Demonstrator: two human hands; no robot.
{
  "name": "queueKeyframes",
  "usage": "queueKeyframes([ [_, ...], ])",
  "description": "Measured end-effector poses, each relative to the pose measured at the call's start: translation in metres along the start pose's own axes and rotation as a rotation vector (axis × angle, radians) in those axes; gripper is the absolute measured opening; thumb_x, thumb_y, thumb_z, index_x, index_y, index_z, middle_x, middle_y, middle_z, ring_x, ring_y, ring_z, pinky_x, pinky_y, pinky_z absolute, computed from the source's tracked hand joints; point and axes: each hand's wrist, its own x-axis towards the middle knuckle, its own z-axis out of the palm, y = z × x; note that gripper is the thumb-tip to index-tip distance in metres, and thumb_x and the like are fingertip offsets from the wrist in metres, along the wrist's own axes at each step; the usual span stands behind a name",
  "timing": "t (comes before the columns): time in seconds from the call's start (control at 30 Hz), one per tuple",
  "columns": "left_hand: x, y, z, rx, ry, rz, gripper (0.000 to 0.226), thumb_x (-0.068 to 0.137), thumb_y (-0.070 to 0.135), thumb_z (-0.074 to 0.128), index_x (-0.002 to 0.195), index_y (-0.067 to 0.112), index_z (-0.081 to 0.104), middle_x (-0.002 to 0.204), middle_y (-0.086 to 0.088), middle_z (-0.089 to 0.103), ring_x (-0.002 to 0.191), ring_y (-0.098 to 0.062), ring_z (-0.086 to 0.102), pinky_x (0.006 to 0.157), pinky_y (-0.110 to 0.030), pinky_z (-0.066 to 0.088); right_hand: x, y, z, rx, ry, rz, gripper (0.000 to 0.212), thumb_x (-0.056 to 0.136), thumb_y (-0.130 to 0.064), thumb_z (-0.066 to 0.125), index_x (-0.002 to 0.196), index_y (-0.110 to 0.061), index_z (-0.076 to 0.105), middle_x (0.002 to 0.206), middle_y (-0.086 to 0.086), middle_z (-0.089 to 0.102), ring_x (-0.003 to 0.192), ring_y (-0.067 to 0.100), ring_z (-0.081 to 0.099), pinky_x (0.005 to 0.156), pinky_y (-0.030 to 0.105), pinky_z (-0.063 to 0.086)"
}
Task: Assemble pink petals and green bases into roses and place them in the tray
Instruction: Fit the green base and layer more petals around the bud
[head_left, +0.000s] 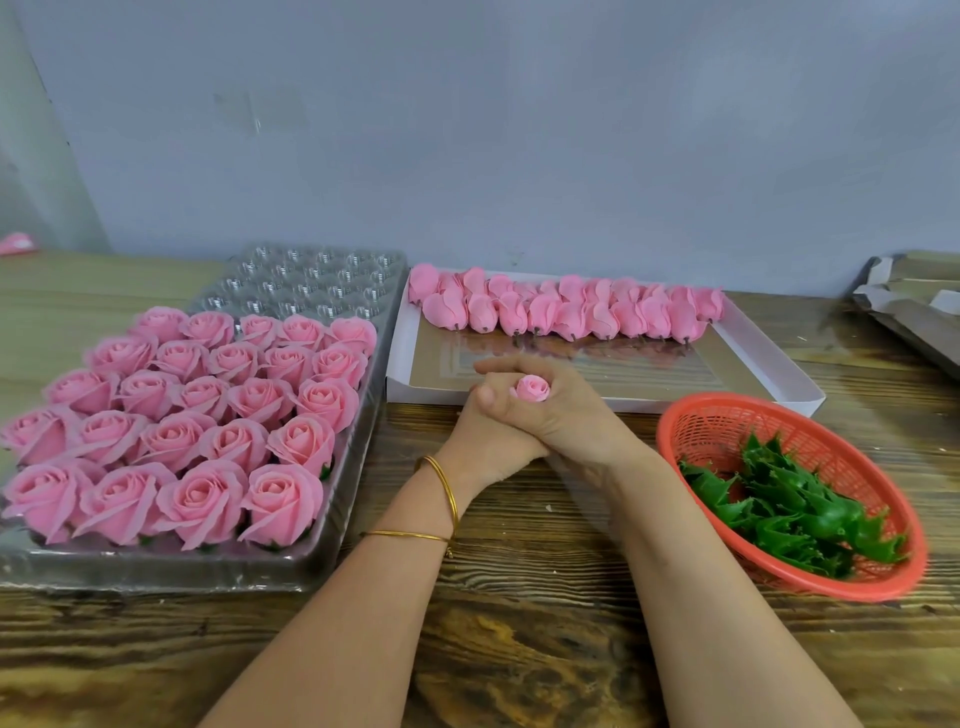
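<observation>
- Rosebud (531, 388) at centre, above the tabletop (519, 613): my left hand (485, 431) and right hand (566, 415) both clasp it.
- Tray (332, 540), left: near rows hold finished roses (208, 415), far cups (311, 280) unfilled. I judge it over halfway done.
- Petals (571, 309) and green bases (789, 504) remain.
- Room between tray rim and basket (691, 415).

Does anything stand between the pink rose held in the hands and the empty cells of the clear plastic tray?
Nothing visible does. The left hand and right hand grip the small pink rose; the empty cells lie at the far end of the clear plastic tray, beyond the finished pink roses, open from above.
</observation>
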Motion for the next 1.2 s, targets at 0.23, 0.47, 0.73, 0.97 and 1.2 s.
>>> queueKeyframes([
  [0.23,-0.006,0.012,-0.012,-0.307,-0.116,-0.031,0.016,0.062,-0.018,0.069,0.071,-0.011,0.058,0.066,-0.023,0.061,0.065,-0.02,0.06,0.062,-0.04,0.051,0.001,-0.006,-0.008,0.345,0.096,-0.065,0.049,0.073,-0.047,0.064,0.099,-0.007,0.072,0.103,0.008,0.074,0.1,0.02,0.07,0.084,0.03,0.058],
  [0.47,-0.007,0.011,-0.006,-0.514,-0.208,-0.144,0.015,0.052,-0.009,0.06,0.063,-0.007,0.05,0.048,-0.003,0.044,0.05,-0.017,0.045,0.044,-0.017,0.031,0.003,-0.006,-0.006,0.297,0.088,-0.143,0.027,0.076,-0.033,0.065,0.074,-0.007,0.075,0.082,0.008,0.075,0.084,0.018,0.071,0.076,0.024,0.057],
  [0.73,-0.006,0.016,-0.011,-0.698,-0.249,-0.226,0.035,0.064,-0.028,0.05,0.088,-0.003,0.053,0.053,0.001,0.031,0.043,-0.011,0.033,0.04,-0.016,0.022,0.002,-0.003,-0.009,0.28,-0.028,-0.124,0.034,0.074,-0.037,0.066,0.087,-0.006,0.074,0.095,0.008,0.076,0.095,0.019,0.07,0.083,0.025,0.055],
  [0.97,-0.007,0.023,-0.015,-0.721,-0.254,-0.222,0.03,0.058,-0.016,0.052,0.081,0.002,0.05,0.049,0.002,0.033,0.04,-0.008,0.035,0.041,-0.017,0.019,0.001,-0.005,-0.01,0.3,-0.066,-0.092,0.03,0.074,-0.023,0.069,0.097,-0.005,0.073,0.095,0.006,0.075,0.093,0.012,0.069,0.076,0.02,0.054],
  [1.2,-0.008,0.022,-0.012,-0.668,-0.158,-0.197,0.024,0.052,-0.014,0.052,0.073,-0.001,0.052,0.051,0.002,0.031,0.046,-0.012,0.032,0.044,-0.018,0.02,-0.001,-0.005,-0.012,0.308,-0.092,-0.072,0.034,0.074,-0.017,0.068,0.104,-0.003,0.071,0.106,0.019,0.071,0.1,0.021,0.066,0.082,0.023,0.055],
])
